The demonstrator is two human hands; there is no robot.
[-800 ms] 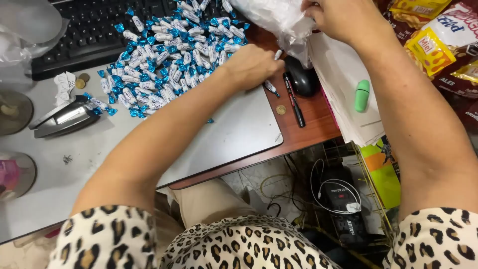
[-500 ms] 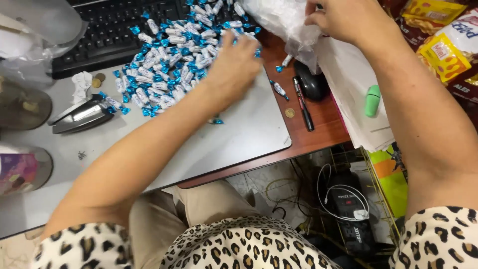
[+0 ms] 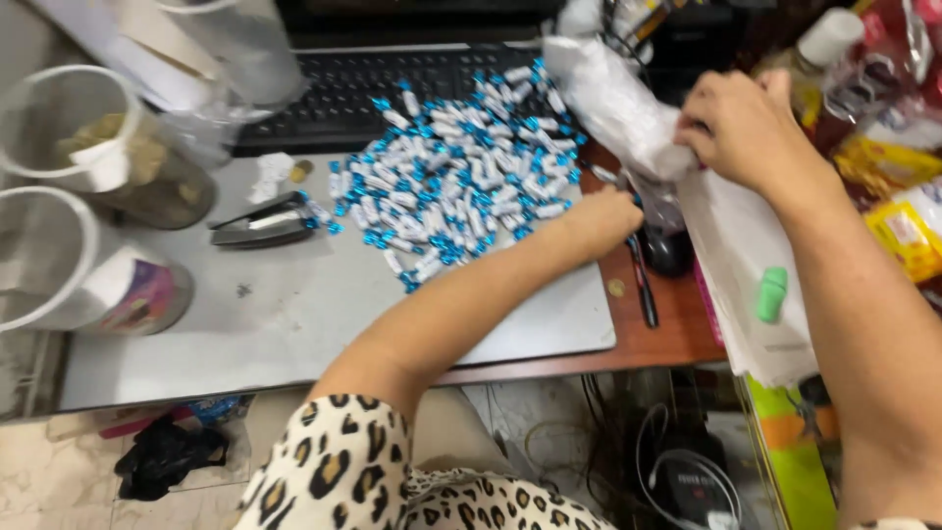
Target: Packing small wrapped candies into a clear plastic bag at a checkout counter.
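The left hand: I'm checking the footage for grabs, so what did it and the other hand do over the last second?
The left hand slid off the top of the candy pile to its right edge, beside the pen; whether it took a candy cannot be told. The right hand kept hold of the plastic bag. The pile, stapler and jars stayed put.

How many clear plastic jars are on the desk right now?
2, both at the left edge: one jar by the keyboard holding pale contents, the other jar nearer, below it. More may sit out of frame.
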